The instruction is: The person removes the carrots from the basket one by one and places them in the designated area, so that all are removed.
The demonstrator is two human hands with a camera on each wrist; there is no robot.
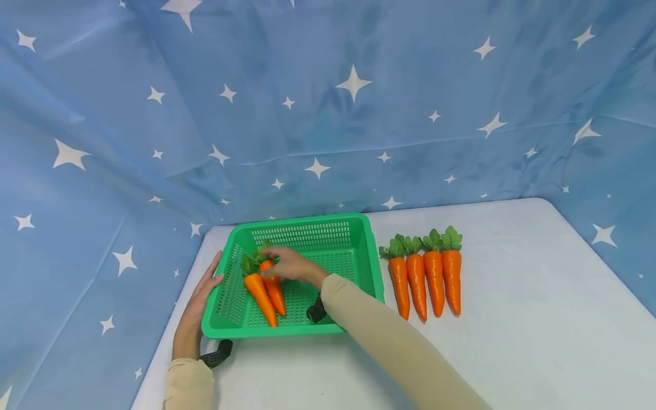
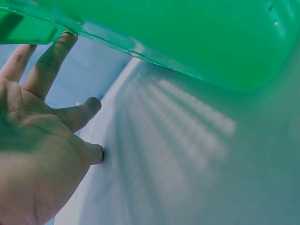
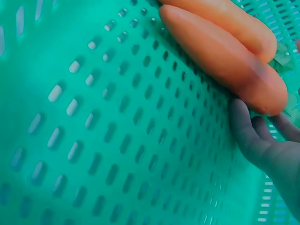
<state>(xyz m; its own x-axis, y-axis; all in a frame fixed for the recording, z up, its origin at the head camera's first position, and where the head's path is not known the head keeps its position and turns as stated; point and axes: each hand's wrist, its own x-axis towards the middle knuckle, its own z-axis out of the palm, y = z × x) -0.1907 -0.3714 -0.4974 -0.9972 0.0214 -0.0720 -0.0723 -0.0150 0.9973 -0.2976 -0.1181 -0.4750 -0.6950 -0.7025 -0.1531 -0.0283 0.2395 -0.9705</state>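
Observation:
Inside the green plastic basket (image 1: 292, 330), two orange carrots with leafy tops lie side by side. My right hand (image 1: 289, 265) reaches in and holds the inner carrot (image 1: 274, 293) near its leafy end, fingers and thumb around its thick top. The other carrot (image 1: 260, 296) lies against it on the left. In the right wrist view, fingers (image 3: 243, 126) curve beside the thick end of the held carrot (image 3: 225, 58). My left hand (image 1: 200, 299) rests at the basket's left side, its stretched fingers touching the rim, as the left wrist view also shows (image 2: 51, 61).
Several carrots (image 1: 425, 276) lie in a neat row on the white table (image 1: 512, 296) right of the basket, leaves pointing away. A blue curtain with white stars (image 1: 328, 114) hangs behind and along the left. The right sleeve (image 1: 389, 341) crosses the basket's front right corner.

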